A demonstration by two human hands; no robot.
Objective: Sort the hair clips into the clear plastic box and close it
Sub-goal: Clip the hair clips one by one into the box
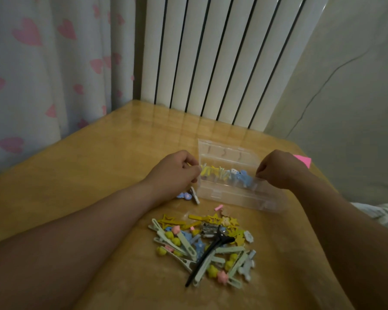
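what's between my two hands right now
In the head view, the clear plastic box sits between the left hand and right hand, with yellow and blue clips inside.

The person appears only as two bare arms: the left forearm (pixel 87 231) and the right forearm (pixel 345 231) are uncovered from the frame's edge to the wrist, each broad near the camera and tapering toward the wrist. The left hand (pixel 175 170) and the right hand (pixel 278 168) are bare too, with rounded knuckles and smooth backs.

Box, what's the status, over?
Left hand and right hand pinch box ends. Box open, few clips inside. Pile waits on table, nothing blocking.
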